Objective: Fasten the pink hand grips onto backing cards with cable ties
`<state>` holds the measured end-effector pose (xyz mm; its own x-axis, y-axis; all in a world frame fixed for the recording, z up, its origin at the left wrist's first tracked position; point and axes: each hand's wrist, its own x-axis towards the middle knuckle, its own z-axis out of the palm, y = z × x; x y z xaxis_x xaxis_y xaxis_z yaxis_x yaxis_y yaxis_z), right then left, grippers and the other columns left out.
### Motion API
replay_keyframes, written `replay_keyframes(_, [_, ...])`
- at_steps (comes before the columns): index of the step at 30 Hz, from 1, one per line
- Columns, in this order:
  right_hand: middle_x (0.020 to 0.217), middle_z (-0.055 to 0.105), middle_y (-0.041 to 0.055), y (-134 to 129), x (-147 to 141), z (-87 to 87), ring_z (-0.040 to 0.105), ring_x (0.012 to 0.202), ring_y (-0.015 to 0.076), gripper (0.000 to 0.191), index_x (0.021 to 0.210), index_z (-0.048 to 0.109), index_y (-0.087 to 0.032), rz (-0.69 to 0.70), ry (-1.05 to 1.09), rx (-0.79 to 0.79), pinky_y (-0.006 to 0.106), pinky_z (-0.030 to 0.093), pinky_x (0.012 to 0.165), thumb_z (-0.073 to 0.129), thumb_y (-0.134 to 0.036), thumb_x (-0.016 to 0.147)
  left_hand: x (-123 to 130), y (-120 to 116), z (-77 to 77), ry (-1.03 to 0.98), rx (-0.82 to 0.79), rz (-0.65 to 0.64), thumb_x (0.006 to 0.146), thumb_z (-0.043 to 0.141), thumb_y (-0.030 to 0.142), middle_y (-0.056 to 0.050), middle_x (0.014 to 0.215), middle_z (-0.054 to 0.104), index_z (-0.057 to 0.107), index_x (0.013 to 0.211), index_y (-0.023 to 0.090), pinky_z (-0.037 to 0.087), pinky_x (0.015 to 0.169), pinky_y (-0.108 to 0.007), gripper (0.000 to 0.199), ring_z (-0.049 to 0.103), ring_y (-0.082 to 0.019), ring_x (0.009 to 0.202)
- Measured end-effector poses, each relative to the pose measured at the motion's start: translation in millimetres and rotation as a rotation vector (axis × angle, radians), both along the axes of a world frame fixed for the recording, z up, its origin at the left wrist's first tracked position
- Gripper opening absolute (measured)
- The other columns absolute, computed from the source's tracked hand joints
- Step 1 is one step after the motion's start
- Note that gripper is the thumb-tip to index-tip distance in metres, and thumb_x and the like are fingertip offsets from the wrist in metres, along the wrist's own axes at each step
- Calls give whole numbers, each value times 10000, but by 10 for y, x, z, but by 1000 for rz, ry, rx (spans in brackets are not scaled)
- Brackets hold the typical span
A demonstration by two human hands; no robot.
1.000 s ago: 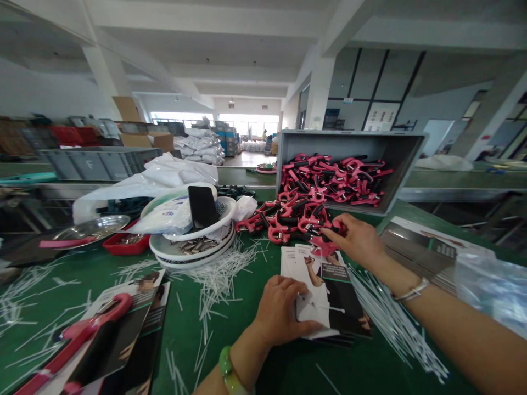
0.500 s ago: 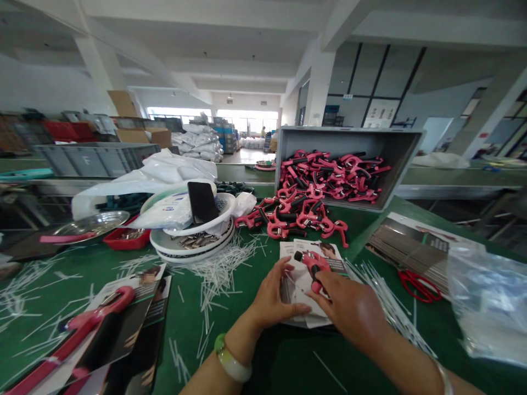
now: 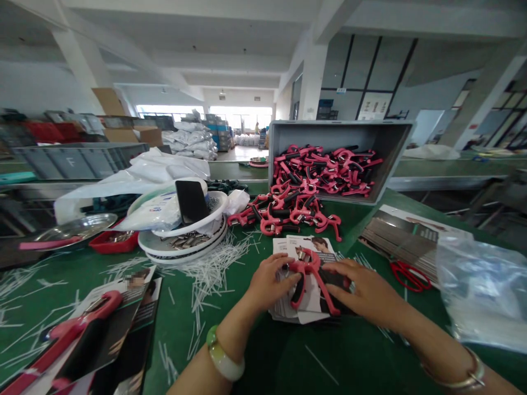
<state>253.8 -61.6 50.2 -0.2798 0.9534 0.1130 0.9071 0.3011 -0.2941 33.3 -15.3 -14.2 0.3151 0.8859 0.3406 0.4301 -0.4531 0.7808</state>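
Observation:
A pink and black spring hand grip point(image 3: 316, 269) lies on printed backing cards point(image 3: 284, 299), its handles pointing toward me. My left hand point(image 3: 267, 285) closes thumb and fingers on the grip's left end and black handle. On the other side my right hand point(image 3: 366, 291) has its fingers stretched out and apart over the dark part of the top card, close to the grip's right leg. Farther left, another hand grip point(image 3: 78, 334) rests on dark cards. White plastic ties point(image 3: 222, 263) are strewn around the work spot.
Behind the cards, a tilted grey crate point(image 3: 341, 129) and a loose pile point(image 3: 284, 214) hold many hand grips. Stacked white bowls point(image 3: 185, 249) carry metal parts and a phone point(image 3: 192, 202). To the right are red scissors point(image 3: 411, 276), bundled cards point(image 3: 395, 241) and a clear bag point(image 3: 473, 296).
The hand grip has turned so its handles point toward me and lies flatter on the cards. My right hand has released it and moved right; my left hand has closed on its left side.

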Motion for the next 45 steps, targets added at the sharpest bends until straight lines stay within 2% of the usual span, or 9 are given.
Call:
replay_keyframes(4, [1035,606,81,21,-36,-69,595,795,176,385,1177,591,-237,88,19,-109,325,467,753,475,-355,830,82,48,68,133,57,-3,797,579,324,-58,1133,643,659,1023,220,411,961,-386,261,570,-213,1063])
replay_keyframes(8, [928,615,66,95,-20,-100,584,847,190,281,1016,667,-235,149,33,-98,319,450,770,501,-315,804,145,43,141,198,74,-30,741,638,253,-37,1036,690,667,969,214,425,916,-390,233,604,-218,993])
replay_keyframes(14, [790,646,-5,223,19,-117,576,682,148,153,770,644,-224,24,127,-84,243,427,617,529,-206,671,140,-19,110,183,61,-44,716,658,247,-35,1067,668,679,943,241,426,921,-378,228,586,-213,1018])
replay_keyframes(21, [864,662,6,264,97,-102,576,669,135,310,877,679,-236,88,122,-72,237,443,627,516,-152,627,135,16,-31,168,26,-28,726,542,61,6,1056,670,698,868,267,442,916,-349,295,594,-171,994])
replay_keyframes(30, [981,605,56,176,63,-146,584,687,132,360,1066,645,-226,142,165,-143,262,480,658,536,-230,723,94,-38,40,142,-8,-10,704,494,75,-2,998,678,701,828,245,449,913,-341,295,599,-174,957])
replay_keyframes(34, [921,596,70,174,-11,-141,582,805,190,385,1081,648,-230,176,-27,-55,323,465,745,543,-202,712,92,-44,70,133,10,-6,707,497,92,7,938,685,690,824,243,447,909,-331,271,597,-170,934])
replay_keyframes(38, [905,602,84,212,-75,-59,581,843,239,333,983,684,-237,220,-278,7,342,457,701,552,-183,683,175,-97,143,167,62,21,754,572,244,-28,1075,643,694,910,253,434,922,-377,199,571,-208,1007])
replay_keyframes(41, [917,617,106,248,-115,20,589,833,246,225,865,696,-197,334,-418,61,321,448,656,544,-180,699,240,-105,181,230,89,-60,732,606,276,-19,1120,628,697,927,276,425,932,-387,215,567,-220,1022])
replay_keyframes(45, [928,632,111,303,-165,56,600,762,234,197,857,691,-164,540,-547,131,320,432,611,534,-201,743,272,-51,158,209,54,-120,720,608,241,-8,1042,667,690,890,246,449,901,-338,189,596,-196,962])
